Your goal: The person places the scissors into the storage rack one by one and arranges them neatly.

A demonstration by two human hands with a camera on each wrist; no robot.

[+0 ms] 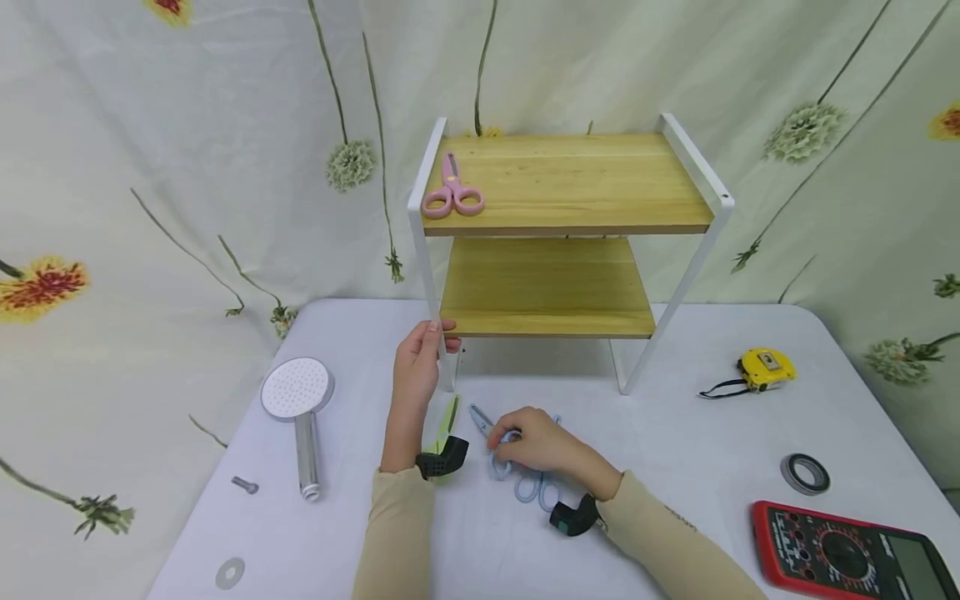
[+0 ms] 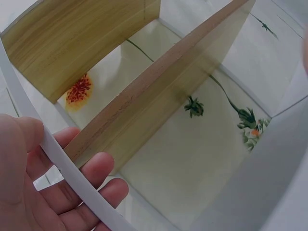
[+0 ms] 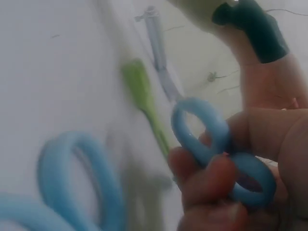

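My left hand point(image 1: 429, 343) grips the white front-left leg point(image 1: 428, 275) of a two-tier wooden shelf rack point(image 1: 562, 179). In the left wrist view the leg point(image 2: 29, 96) runs between thumb and fingers of the left hand point(image 2: 57, 159). On the table in front of the rack, my right hand point(image 1: 513, 442) pinches the handle rings of light-blue scissors point(image 1: 483, 421), blades pointing toward the rack. The right wrist view shows the fingers of the right hand point(image 3: 216, 166) on those scissors point(image 3: 202, 125). A second light-blue pair point(image 1: 536, 490) lies just beside it. Pink scissors point(image 1: 452, 196) lie on the top shelf.
A green slim object point(image 1: 447, 417) lies between my hands. A shower head point(image 1: 297, 392), a bolt point(image 1: 244, 485) and a washer point(image 1: 230, 572) lie at the left. A yellow tape measure point(image 1: 765, 368), a black ring point(image 1: 805, 473) and a red multimeter point(image 1: 847, 550) are at the right.
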